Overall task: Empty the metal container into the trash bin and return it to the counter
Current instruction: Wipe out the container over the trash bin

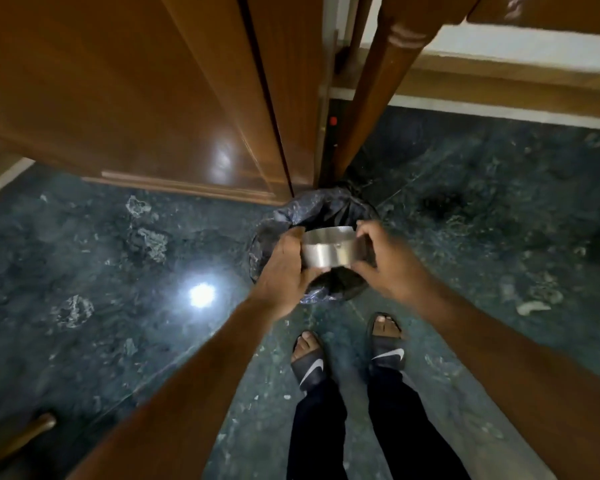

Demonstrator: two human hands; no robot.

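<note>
Head view, centre of frame: the metal container (328, 249) hangs directly over the black-lined trash bin (291, 209) — left hand (284, 268) and right hand (388, 261) each closed in a grip on opposite sides, equally near — with wooden doors (136, 98) above, slippered feet (347, 355) below, nothing between.

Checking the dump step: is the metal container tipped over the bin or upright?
Tipped. The metal container shows its side wall, held by both hands above the trash bin. Contents cannot be seen.

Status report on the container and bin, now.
Left hand and right hand both grip metal container. Held above lined trash bin. Nothing in the way.
</note>
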